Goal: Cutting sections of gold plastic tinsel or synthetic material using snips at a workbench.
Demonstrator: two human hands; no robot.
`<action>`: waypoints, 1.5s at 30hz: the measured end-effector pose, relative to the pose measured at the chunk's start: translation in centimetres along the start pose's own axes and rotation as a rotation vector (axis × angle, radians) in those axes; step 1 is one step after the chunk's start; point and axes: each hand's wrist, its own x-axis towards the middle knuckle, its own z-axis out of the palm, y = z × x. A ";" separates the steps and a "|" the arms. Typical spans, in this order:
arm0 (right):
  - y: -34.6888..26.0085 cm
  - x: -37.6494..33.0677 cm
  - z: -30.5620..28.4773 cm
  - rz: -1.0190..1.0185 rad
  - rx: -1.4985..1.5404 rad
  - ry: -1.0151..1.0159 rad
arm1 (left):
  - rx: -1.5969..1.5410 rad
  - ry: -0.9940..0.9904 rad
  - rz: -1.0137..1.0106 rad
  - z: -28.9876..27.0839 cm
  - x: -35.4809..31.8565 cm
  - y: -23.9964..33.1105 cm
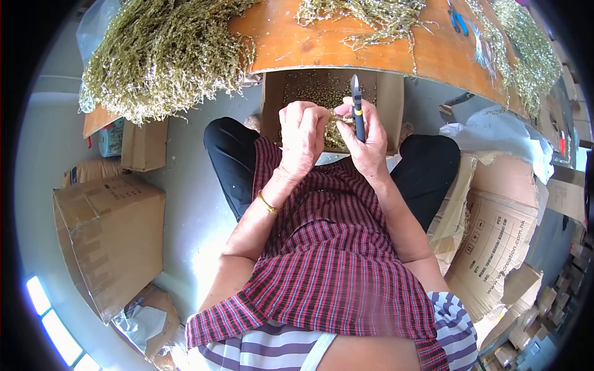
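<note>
Here, cutters [357,106] in right hand [371,142]; gold strands [333,131] between it, left hand [302,137].

Two hands [302,136] showing; two pliers [359,127] appearing (one black, one blue); three tinsel heaps [167,55] lying on one table [284,43]; one bracelet [267,204] circling one wrist [286,178].

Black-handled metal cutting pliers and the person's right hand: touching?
Touching. The head view shows the black-handled metal cutting pliers held in the right hand, handle between thumb and fingers.
</note>
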 end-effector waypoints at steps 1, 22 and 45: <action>0.2 0.0 0.0 -0.027 -0.022 0.009 | 0.012 0.003 -0.007 0.1 0.0 0.0; 1.3 -0.2 1.6 0.033 -0.066 0.263 | 0.077 -0.024 -0.010 -0.1 0.2 0.8; -0.8 1.0 1.2 0.271 0.087 0.245 | 0.028 0.040 -0.118 0.4 1.0 1.5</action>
